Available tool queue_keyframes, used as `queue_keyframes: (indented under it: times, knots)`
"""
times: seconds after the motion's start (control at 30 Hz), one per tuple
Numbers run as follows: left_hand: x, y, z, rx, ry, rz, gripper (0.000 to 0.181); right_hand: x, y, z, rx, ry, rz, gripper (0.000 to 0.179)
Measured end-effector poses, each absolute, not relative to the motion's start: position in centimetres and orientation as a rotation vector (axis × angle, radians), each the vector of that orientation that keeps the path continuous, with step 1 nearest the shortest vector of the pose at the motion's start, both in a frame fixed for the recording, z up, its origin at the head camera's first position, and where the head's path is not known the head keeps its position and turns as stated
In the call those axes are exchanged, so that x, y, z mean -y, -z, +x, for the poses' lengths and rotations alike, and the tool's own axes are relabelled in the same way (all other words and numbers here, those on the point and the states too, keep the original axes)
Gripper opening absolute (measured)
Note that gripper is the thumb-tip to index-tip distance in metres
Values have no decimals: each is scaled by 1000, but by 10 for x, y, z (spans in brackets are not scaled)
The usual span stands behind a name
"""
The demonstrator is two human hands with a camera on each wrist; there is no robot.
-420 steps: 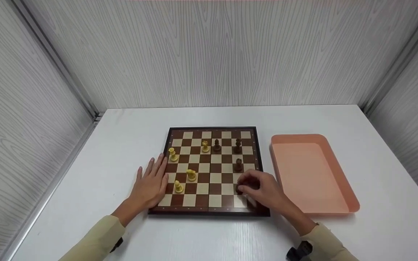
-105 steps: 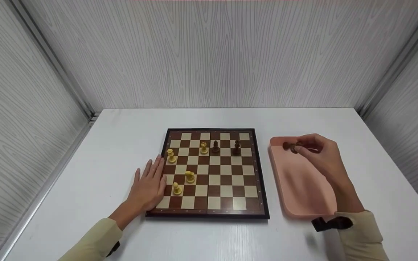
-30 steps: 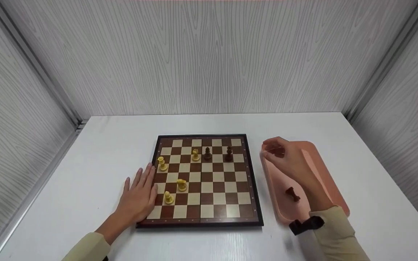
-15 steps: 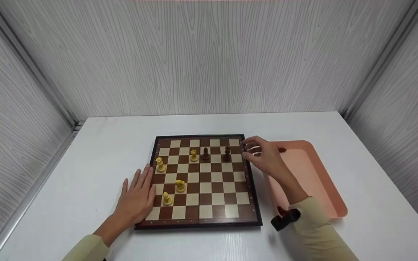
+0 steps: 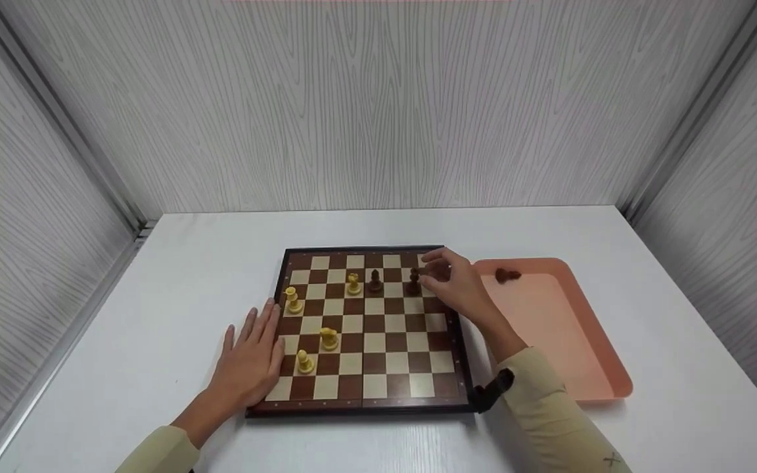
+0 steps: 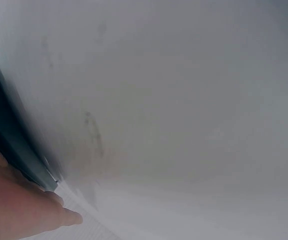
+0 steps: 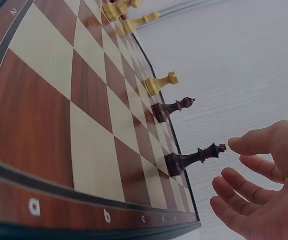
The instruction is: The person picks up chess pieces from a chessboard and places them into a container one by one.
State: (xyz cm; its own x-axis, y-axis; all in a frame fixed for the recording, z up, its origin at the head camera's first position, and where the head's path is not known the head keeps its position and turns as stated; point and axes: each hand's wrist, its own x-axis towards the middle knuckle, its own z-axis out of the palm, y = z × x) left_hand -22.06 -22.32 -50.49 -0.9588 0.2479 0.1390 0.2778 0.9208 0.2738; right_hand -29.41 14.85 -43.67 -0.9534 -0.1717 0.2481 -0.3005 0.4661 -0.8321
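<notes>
One white tabletop (image 5: 207,263) carries one chessboard (image 5: 385,361) and, just beside its right edge, one pink tray (image 5: 549,315). There are two hands: the left hand (image 5: 247,361) lies flat against the board's left edge, fingers straight and slightly apart; the right hand (image 5: 457,286) has its fingers loosely bent and parted at the dark king (image 5: 413,282), which stands upright near the board's far right corner. Six pieces stand on the board: four yellow pieces (image 5: 329,338), the dark king and one dark bishop (image 5: 375,281). At least one dark piece (image 5: 508,275) lies at the tray's far end; the exact count there is unclear.

The right wrist view alone shows a gap between thumb and king, and the border letters legibly. The left wrist view shows mostly pale surface, with part of the left hand by the board's dark side.
</notes>
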Motion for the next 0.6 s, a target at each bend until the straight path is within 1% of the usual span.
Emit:
queue_keyframes:
  times: [0.23, 0.6]
  knots:
    - [224, 504, -219, 2970, 445, -403, 61, -136, 443, -303, 2645, -1435, 334, 31]
    - [223, 503, -219, 2963, 465, -385, 60, -128, 450, -309, 2685, -1380, 246, 21]
